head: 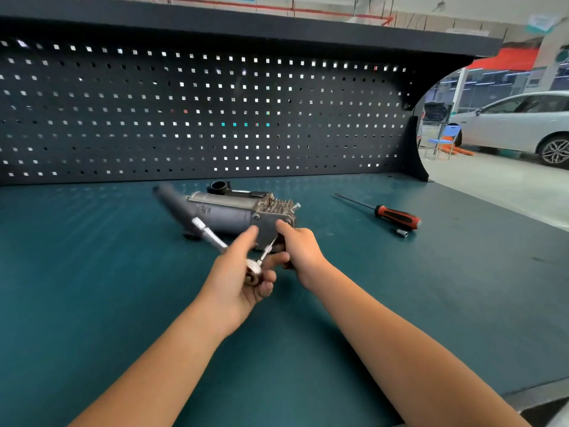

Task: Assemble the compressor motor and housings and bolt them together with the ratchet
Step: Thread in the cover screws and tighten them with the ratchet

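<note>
While left hand (237, 278) fingers curl round the ratchet (212, 237) head, right hand (303, 251) pinches its extension (267, 251); compressor (228, 212) just beyond

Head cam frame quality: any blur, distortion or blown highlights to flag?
Head view: motion blur smears the ratchet, worst at its dark handle end, and softens the left hand; the compressor and screwdriver look fairly sharp. Head view: wide-angle distortion bends the shelf edge; backlight glints through the pegboard holes; the area around the car is bright.
</note>
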